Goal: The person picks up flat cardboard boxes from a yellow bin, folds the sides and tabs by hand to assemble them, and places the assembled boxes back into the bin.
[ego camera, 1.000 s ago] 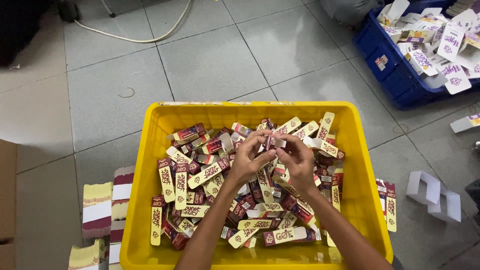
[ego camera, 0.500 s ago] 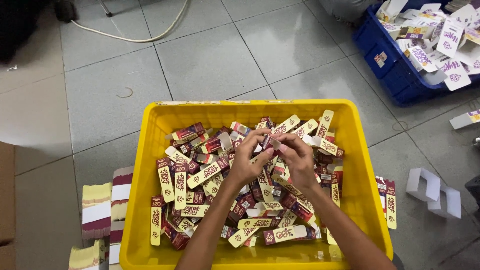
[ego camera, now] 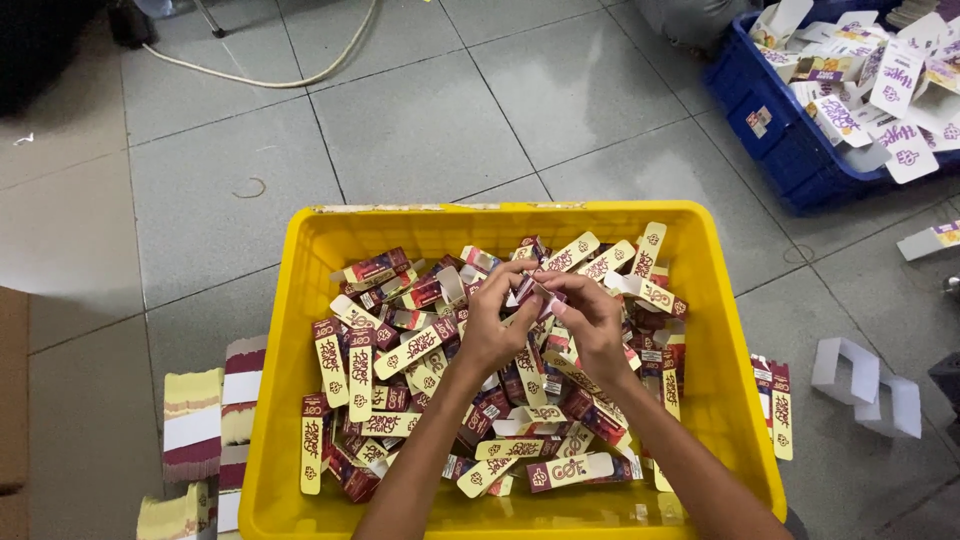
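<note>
Both hands are up over the yellow bin (ego camera: 300, 300), which sits on the floor (ego camera: 420, 120). The left hand (ego camera: 495, 325) and the right hand (ego camera: 595, 325) pinch one small red box (ego camera: 532, 290) between them, just above the pile of boxes (ego camera: 420, 370). The fingers (ego camera: 510, 275) press on its ends. To fold it well, I think the grip should be light and the flap tucked in straight, so the card does not bend.

Glossy plastic crate (ego camera: 290, 330), printed cardboard cartons (ego camera: 415, 345), matt tiles (ego camera: 420, 130).
</note>
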